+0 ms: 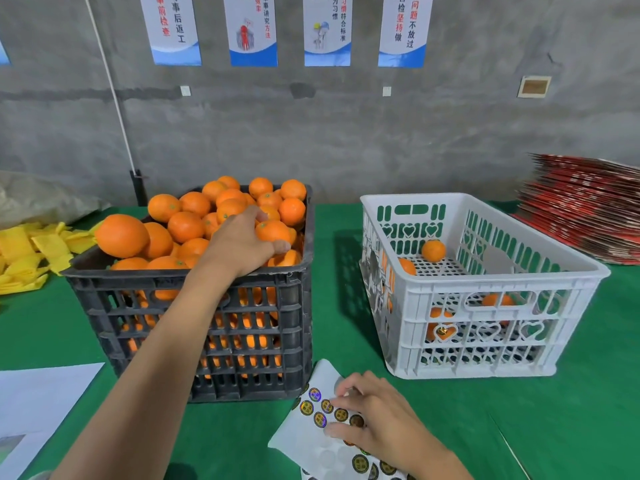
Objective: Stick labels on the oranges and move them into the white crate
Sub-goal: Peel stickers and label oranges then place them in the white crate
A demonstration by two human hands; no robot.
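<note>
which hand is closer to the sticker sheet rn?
Right. The right hand rests on the sticker sheet on the green table; the left hand is up in the black crate, on the oranges.

A green-covered table point(571, 427) stands against a grey concrete wall point(381, 133) hung with four printed posters point(252, 29). Yellow foam nets point(31, 251) lie far left, white paper point(38, 403) nearer, and stacked red cartons point(585, 209) far right.

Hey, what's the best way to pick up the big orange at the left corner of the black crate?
Come from above and cup the big orange across its wide middle. It sits on top of the heap at the black crate rim, its top and front sides exposed.
</note>
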